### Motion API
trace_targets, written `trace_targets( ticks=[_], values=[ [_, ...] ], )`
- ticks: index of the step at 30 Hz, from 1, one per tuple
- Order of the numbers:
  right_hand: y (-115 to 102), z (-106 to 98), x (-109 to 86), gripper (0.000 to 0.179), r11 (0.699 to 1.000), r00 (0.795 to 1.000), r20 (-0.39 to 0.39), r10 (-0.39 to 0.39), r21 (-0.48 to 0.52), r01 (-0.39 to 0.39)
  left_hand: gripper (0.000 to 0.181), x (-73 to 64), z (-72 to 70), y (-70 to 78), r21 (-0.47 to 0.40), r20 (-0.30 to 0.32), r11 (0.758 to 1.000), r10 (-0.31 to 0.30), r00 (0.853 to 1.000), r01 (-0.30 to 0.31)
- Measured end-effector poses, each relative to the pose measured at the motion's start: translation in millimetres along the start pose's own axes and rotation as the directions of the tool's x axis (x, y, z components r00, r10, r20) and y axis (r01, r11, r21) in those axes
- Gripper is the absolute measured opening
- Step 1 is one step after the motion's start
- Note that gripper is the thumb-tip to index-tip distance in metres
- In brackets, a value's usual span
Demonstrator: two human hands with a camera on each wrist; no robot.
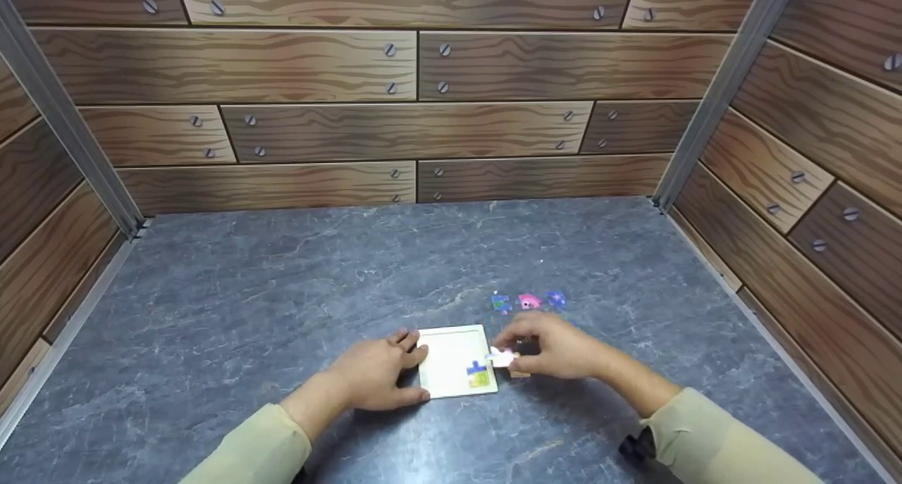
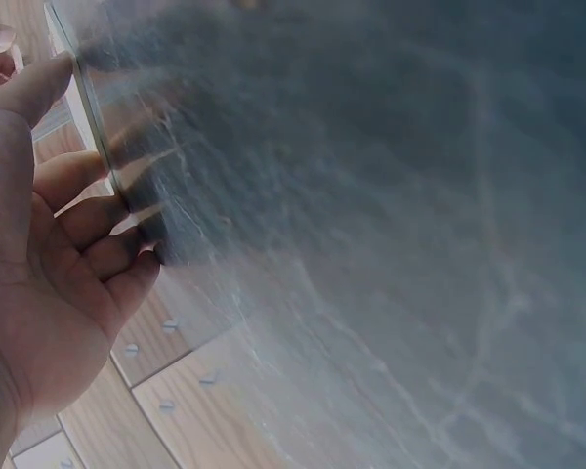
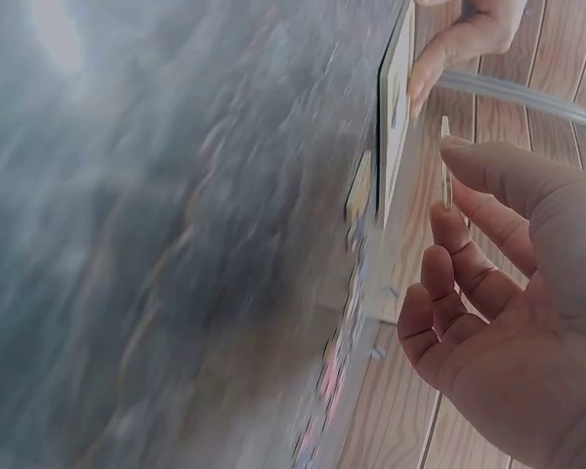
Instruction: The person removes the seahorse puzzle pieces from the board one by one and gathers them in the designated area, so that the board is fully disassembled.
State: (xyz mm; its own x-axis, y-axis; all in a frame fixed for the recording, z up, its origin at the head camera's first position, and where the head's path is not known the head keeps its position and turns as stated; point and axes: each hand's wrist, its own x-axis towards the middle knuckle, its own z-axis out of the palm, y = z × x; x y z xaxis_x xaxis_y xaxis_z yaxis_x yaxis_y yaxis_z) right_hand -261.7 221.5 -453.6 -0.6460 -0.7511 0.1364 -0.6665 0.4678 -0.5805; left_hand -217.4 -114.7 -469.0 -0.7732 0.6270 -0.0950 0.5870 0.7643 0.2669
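Note:
A white puzzle tray (image 1: 447, 357) lies flat on the dark marbled table. Along its left side rests my left hand (image 1: 373, 373), thumb at the near corner and fingertips against the edge. A yellow and blue puzzle piece (image 1: 479, 378) sits in the tray's near right corner. My right hand (image 1: 560, 344) pinches another puzzle piece (image 1: 503, 358) between thumb and fingers, close over the tray's right edge. In the right wrist view this thin held piece (image 3: 446, 171) appears edge-on, raised above the table. Its printed face looks washed out by glare in the head view.
Loose puzzle pieces lie right of the tray: a green and blue piece (image 1: 501, 303), a pink piece (image 1: 528, 301) and a purple-blue piece (image 1: 556, 299). An orange piece (image 1: 520, 375) shows below the right hand, which hides others. Wood-patterned walls (image 1: 416, 132) enclose the table.

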Motion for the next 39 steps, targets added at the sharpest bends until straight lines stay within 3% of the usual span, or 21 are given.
trace_targets(
  ticks=[12,28,39],
  values=[
    [16.1,-12.4,-24.0,0.025,0.999,0.999,-0.034,0.033,-0.026,-0.034,0.075,-0.9,-1.7,0.6,-0.012,0.017,1.000,-0.014,1.000,0.014],
    [31.6,-15.4,-43.5,0.024,0.999,0.998,-0.058,0.012,-0.045,-0.015,0.076,0.1,-0.1,1.2,0.008,0.021,1.000,-0.017,1.000,0.017],
    [33.5,-17.5,-52.9,0.023,0.994,0.993,-0.028,0.112,-0.005,-0.112,0.076,0.3,-0.4,0.4,0.012,0.039,0.999,-0.037,0.999,0.037]
  ],
)
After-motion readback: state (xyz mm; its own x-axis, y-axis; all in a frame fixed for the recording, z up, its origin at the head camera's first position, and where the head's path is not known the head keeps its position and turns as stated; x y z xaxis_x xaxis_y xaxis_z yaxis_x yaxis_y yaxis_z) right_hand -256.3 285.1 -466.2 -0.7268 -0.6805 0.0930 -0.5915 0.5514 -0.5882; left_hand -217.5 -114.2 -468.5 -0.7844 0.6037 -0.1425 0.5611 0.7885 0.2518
